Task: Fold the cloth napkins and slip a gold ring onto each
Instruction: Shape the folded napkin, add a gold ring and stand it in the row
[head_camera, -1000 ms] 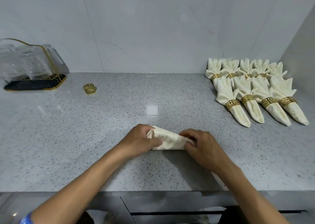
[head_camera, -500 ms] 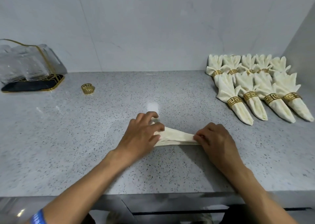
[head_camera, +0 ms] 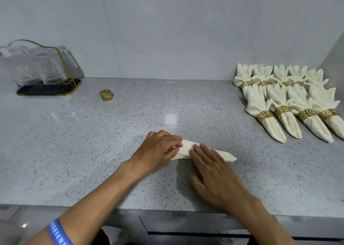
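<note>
A cream cloth napkin (head_camera: 186, 149), folded into a narrow pointed strip, lies on the speckled grey counter (head_camera: 93, 151) near the front middle. My left hand (head_camera: 158, 149) covers its left end, thumb and fingers curled onto the cloth. Laid flat with straight fingers, my right hand (head_camera: 214, 174) presses on the strip's middle, and the pointed right tip (head_camera: 230, 158) sticks out past it. One loose gold ring (head_camera: 106, 95) stands alone at the back left.
Several finished napkins with gold rings (head_camera: 284, 103) lie in two rows at the back right, close to the side wall. A clear holder on a black gold-edged tray (head_camera: 48, 90) stands at the back left. The counter's front edge runs just below my wrists.
My right hand let go of the strip's right end, opened flat and slid left onto its middle. The napkin now lies slanted with its tip bare. My left hand stayed on the left end.
</note>
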The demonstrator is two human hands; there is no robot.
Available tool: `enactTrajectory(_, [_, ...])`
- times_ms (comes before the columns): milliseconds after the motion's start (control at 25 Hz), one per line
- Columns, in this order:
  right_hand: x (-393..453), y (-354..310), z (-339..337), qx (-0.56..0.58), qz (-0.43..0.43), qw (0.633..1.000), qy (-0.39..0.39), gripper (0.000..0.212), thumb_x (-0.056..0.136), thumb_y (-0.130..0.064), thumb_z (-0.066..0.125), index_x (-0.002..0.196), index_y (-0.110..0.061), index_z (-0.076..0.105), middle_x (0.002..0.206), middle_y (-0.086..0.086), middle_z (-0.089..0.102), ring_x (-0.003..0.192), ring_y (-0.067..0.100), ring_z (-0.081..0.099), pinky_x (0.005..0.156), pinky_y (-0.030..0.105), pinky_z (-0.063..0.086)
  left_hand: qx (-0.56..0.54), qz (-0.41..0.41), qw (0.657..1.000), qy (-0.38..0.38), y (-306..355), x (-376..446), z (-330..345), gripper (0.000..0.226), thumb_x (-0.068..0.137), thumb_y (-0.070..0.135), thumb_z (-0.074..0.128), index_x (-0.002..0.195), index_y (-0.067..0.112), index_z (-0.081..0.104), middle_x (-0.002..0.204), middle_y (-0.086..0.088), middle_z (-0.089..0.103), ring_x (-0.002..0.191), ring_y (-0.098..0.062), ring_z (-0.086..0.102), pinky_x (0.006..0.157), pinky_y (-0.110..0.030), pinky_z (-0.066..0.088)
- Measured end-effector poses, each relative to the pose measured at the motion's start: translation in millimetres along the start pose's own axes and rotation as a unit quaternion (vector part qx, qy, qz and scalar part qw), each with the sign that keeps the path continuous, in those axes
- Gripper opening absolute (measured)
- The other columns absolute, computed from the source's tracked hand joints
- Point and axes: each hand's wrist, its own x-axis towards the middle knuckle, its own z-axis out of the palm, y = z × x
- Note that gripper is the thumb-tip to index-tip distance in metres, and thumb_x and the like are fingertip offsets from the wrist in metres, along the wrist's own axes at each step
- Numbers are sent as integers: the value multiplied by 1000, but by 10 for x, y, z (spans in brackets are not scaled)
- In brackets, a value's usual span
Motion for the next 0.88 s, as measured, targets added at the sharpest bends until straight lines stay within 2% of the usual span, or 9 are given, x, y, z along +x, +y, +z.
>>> enactTrajectory(160, [370, -227, 80, -6, -5, 999, -31, 77, 94, -70, 9, 156, -29, -9, 161, -6, -19, 148, 9, -21, 120, 31, -14, -13, -50, 998, 18, -333, -82, -156, 24, 95, 31, 61, 118, 31, 68, 131, 19, 61, 111, -6, 51, 89, -31, 31])
enactTrajectory(280, [850, -377, 127, -2, -8, 999, -38, 86, 82, -76, -4, 157, -32, -5, 163, -6, -15, 150, 11, -16, 119, 31, -14, 33, -73, 996, 29, -655, -53, -316, 24, 95, 32, 61, 117, 31, 70, 129, 16, 63, 113, -11, 50, 88, -30, 29])
enactTrajectory(400, [1194, -460, 168, 4, -5, 1000, -23, 88, 82, -78, -4, 157, -32, 3, 165, -4, -7, 151, 12, -9, 118, 31, -12, 15, -114, 992, 46, -972, 93, -423, 21, 93, 35, 64, 113, 30, 72, 120, 12, 68, 108, -13, 55, 90, -33, 41])
enactTrajectory(520, [1272, -464, 163, 28, 7, 999, -21, 87, 78, -74, -6, 156, -36, 5, 164, -8, -7, 150, 10, -11, 119, 31, -13, 10, -276, 951, 142, -1362, 316, -626, 30, 97, 39, 58, 125, 29, 60, 107, 2, 70, 91, -16, 61, 79, -29, 48])
enactTrajectory(600, [1304, -472, 170, 35, 18, 999, -20, 91, 74, -74, -10, 156, -38, 3, 162, -12, -11, 147, 5, -15, 118, 30, -14, 26, -382, 910, 162, -1739, 446, -758, 38, 100, 36, 52, 136, 28, 45, 107, -3, 67, 90, -23, 61, 79, -34, 49])
enactTrajectory(640, [1265, -478, 162, 36, 21, 999, -23, 92, 72, -75, -12, 155, -39, 3, 161, -14, -12, 146, 3, -16, 118, 29, -14, 37, -413, 898, 146, -1873, 462, -787, 37, 99, 34, 51, 135, 29, 42, 106, -5, 65, 90, -27, 61, 80, -37, 50])
enactTrajectory(720, [1312, -490, 181, 39, 26, 999, -15, 90, 75, -78, -11, 155, -40, 4, 162, -14, -10, 147, 3, -16, 120, 29, -12, 26, -436, 892, 116, -2188, 521, -782, 23, 98, 31, 53, 121, 29, 48, 105, -6, 64, 86, -27, 58, 78, -38, 50])
enactTrajectory(800, [1372, -472, 213, 35, 26, 999, -8, 81, 83, -77, -4, 155, -41, 6, 164, -14, -5, 149, 3, -12, 122, 30, -8, -10, -451, 882, 137, -2390, 573, -750, 6, 98, 29, 54, 102, 24, 56, 102, -6, 66, 82, -24, 57, 74, -36, 48])
enactTrajectory(880, [1396, -414, 204, 28, 23, 999, -7, 78, 83, -69, 0, 155, -40, 10, 164, -13, 0, 150, 4, -7, 121, 27, -8, -28, -467, 870, 157, -2411, 599, -756, 6, 97, 22, 55, 93, 19, 59, 101, -7, 67, 81, -23, 53, 71, -34, 42])
